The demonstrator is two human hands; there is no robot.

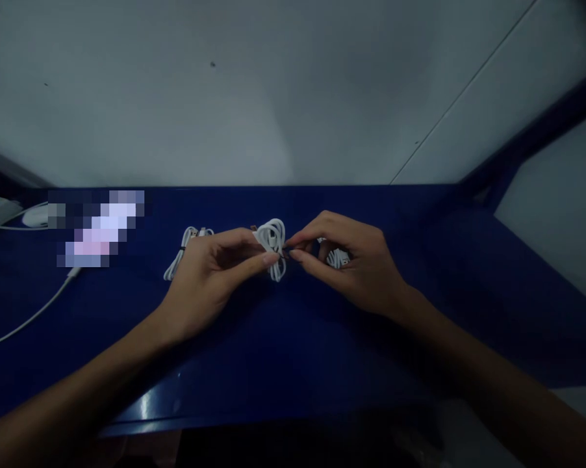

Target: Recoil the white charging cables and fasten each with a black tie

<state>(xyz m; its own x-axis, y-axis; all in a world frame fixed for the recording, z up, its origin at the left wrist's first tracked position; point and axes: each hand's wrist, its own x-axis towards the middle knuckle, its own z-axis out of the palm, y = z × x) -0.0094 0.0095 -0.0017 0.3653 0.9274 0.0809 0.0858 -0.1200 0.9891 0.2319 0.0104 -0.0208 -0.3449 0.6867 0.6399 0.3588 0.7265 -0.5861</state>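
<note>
In the middle of the view, my left hand [208, 276] pinches a coiled white cable [274, 229] between thumb and fingers. The bundle stands upright in the grip, with loops above and below the thumb and a plug among them. Close on its right, my right hand [354, 257] is closed, thumb and forefinger pinching the end of a thin dark tie [286, 249] at the coil's middle. Partly behind my left hand lies another white cable bundle [176, 259] with a black tie round it. Behind my right hand a further white coiled cable [338, 259] shows in part.
A blue table [254, 364] runs up to a pale wall [200, 117]. At the left lies a blurred-out lit device [101, 234] with a white cord [49, 302] plugged into it. A white plug or adapter [36, 216] and its cord lie beyond. A blue frame post [531, 130] rises at the right.
</note>
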